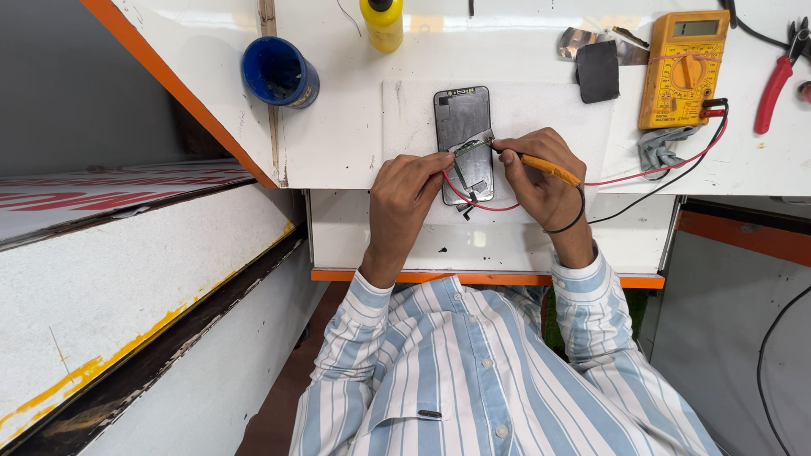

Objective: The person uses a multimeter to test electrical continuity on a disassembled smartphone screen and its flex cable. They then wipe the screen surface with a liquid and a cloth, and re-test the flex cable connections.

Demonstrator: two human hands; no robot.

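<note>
Phone (462, 127), dark and lying flat on a white mat (541, 110), sits mid tabletop (338, 135). Left hand (405, 190) rests at its left edge, fingers curled on a red lead. Right hand (541, 173) pinches an orange probe (541, 165) touching it. Yellow multimeter (683, 67) stands right; blue cup (279, 72) left.

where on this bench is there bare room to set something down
Bare white top lies between the blue cup and the opened phone. Crowded: the top right around the yellow multimeter, black pad and red pliers, with leads trailing.
</note>
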